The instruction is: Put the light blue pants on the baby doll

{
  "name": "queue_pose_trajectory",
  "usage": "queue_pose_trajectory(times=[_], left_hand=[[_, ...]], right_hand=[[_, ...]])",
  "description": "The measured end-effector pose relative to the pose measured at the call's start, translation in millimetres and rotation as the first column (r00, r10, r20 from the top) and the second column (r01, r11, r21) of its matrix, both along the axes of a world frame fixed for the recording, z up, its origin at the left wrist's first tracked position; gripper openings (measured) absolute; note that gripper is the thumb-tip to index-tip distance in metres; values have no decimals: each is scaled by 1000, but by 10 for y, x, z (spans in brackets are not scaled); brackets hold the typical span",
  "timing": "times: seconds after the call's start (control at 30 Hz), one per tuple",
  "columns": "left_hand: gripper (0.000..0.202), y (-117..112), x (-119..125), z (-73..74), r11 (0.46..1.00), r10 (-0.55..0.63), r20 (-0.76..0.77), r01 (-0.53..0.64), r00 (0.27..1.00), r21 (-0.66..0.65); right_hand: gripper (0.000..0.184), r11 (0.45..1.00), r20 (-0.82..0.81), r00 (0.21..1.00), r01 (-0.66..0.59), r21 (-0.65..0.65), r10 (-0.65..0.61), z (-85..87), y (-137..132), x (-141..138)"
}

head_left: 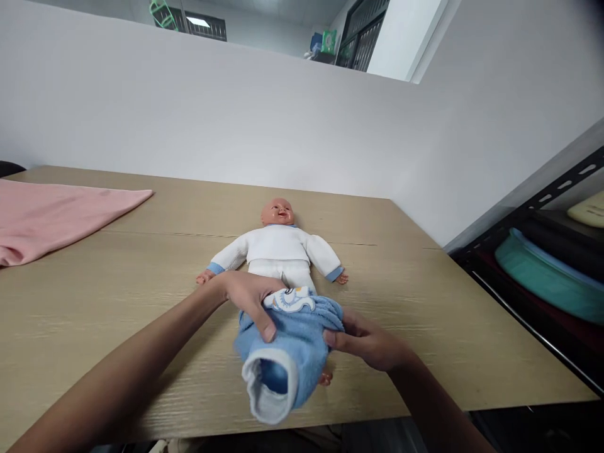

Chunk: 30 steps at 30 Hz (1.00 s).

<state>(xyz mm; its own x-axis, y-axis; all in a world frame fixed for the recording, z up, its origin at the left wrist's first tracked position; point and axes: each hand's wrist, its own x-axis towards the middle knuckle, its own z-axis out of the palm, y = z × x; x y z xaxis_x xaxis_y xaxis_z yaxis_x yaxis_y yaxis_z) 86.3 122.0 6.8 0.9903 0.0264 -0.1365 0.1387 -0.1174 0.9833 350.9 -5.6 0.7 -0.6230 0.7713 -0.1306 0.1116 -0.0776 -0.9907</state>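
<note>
A baby doll (pixel 278 242) in a white top with blue cuffs and white trousers lies on its back on the wooden table, head toward the wall. Over its legs I hold a blue terry garment (pixel 302 352) with a white-trimmed round opening facing me and a white printed figure on top. My left hand (pixel 257 302) grips its left side, thumb pressed on the cloth, other fingers hidden. My right hand (pixel 363 340) pinches the bunched fabric on the right side. One small doll foot (pixel 325 377) shows beneath the garment; the rest of the lower legs is covered.
A pink cloth (pixel 61 217) lies at the table's left. Along the right stands a black metal shelf (pixel 519 220) holding a teal basin-like item (pixel 552 277). A white wall (pixel 212 113) with a window opening rises behind the table (pixel 415 302).
</note>
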Motion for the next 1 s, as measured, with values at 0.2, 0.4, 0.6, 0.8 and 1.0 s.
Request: queue_pose_trajectory(times=[0.2,0.4,0.6,0.8,1.0], left_hand=[[46,-13,-20,20,989,144,15,-144,989,11],[42,-100,-4,42,951,310,-13,-310,951,-11],[42,-170,30,91,977,214,-42,-214,976,-4],[41,-289,92,200,985,175,-71,-175,982,8],[23,-387,171,147,942,336,11,-336,942,-24]], right_hand=[[49,982,-14,992,119,-145,-122,-28,-147,-82],[69,965,1,967,252,-73,-253,45,-306,-270],[49,754,155,738,637,163,-657,-48,-359,-389],[42,699,265,649,633,333,-713,-13,-415,-377],[60,783,216,754,611,116,-620,-114,-557,-485]])
